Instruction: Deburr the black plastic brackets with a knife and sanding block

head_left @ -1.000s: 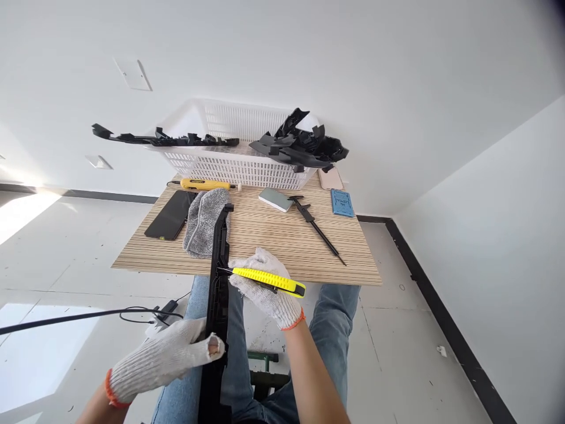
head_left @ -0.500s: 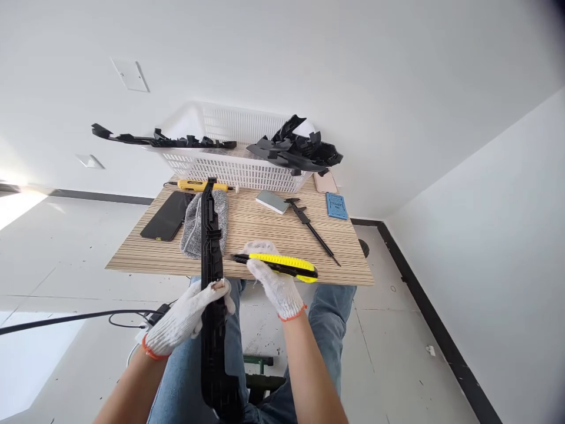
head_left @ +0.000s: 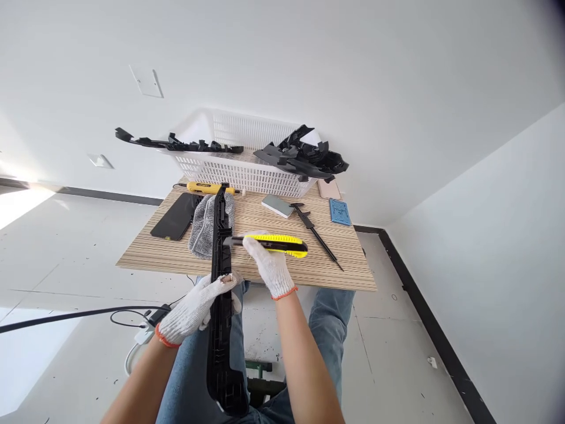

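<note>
My left hand [head_left: 198, 306], in a white knit glove, is wrapped round a long black plastic trim part [head_left: 220, 335] near its middle. The part points away from me, its narrow far end over the table and its wide near end above my lap. In my gloved right hand [head_left: 269, 262] is a yellow and black utility knife [head_left: 278, 242], held level. Its blade points left and lies over the part's upper stretch; whether it touches cannot be made out. Behind the part is a grey cloth [head_left: 203, 227].
A white plastic basket [head_left: 247, 174] at the back carries several black plastic parts [head_left: 304, 156]. On the wooden table [head_left: 247, 265] are a black phone [head_left: 176, 217], a yellow tool [head_left: 203, 188], a grey block [head_left: 277, 206], a caliper [head_left: 315, 232] and a blue card [head_left: 339, 211].
My right hand has moved the knife up and slightly left, so its blade now overlaps the black part. The part has shifted slightly right in view, my left hand still round it.
</note>
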A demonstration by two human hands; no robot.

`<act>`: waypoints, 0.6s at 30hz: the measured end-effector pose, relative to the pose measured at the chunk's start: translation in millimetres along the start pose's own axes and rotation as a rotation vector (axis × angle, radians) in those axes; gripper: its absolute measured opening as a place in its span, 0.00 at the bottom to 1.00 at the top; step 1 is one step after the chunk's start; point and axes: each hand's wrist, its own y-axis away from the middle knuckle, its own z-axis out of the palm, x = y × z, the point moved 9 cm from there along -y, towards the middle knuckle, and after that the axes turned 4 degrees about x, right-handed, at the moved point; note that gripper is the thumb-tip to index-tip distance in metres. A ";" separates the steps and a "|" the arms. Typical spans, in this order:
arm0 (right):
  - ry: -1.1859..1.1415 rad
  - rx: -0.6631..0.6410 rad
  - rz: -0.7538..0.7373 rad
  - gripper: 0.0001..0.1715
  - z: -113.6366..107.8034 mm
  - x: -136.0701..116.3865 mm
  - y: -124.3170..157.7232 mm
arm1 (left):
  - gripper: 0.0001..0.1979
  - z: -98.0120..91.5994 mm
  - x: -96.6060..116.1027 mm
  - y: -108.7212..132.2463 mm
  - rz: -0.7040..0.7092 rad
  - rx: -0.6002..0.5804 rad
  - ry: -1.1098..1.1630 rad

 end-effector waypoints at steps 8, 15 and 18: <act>0.105 -0.015 0.020 0.16 -3.3 6.8 -2.0 | 0.30 1.6 -3.8 -2.0 0.010 -0.045 -0.014; 0.114 -0.004 0.026 0.16 -7.7 15.6 -5.7 | 0.30 2.4 -0.2 0.5 0.010 -0.078 -0.025; 0.128 -0.016 0.013 0.13 -8.1 15.9 -5.2 | 0.29 1.5 3.7 3.1 0.009 -0.057 -0.031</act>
